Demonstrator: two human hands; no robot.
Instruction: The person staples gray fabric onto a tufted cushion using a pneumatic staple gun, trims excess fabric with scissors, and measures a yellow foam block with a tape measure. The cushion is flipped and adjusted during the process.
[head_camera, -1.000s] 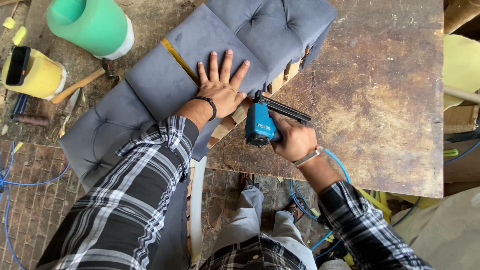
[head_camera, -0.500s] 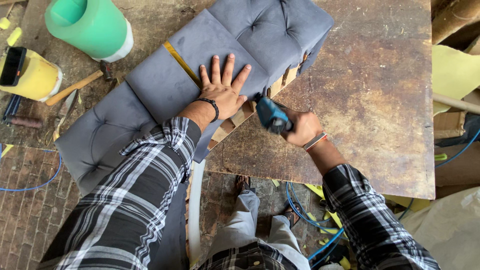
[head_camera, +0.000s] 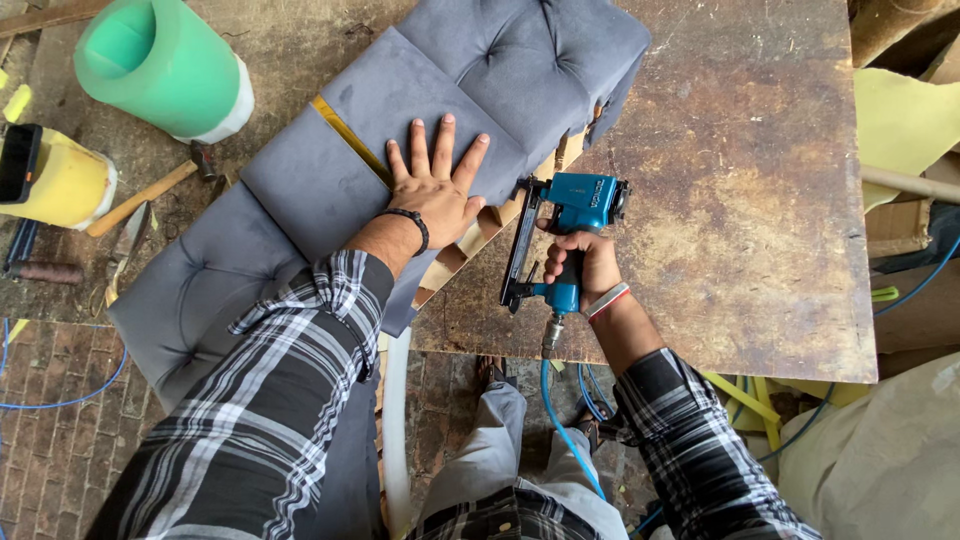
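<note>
On tufted grey velvet panel (head_camera: 330, 190), left hand (head_camera: 437, 190) flat, fingers splayed; right hand (head_camera: 582, 266) clenched around blue pneumatic stapler (head_camera: 565, 235).

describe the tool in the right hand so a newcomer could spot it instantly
Start at the worn brown board, then go to the long grey tufted cushion lying across it. At the cushion's near edge, the right hand grips a bright blue pneumatic stapler, the only tool trailing a blue hose.

head cam | looks straight down | close above worktable (head_camera: 760, 200)
</note>
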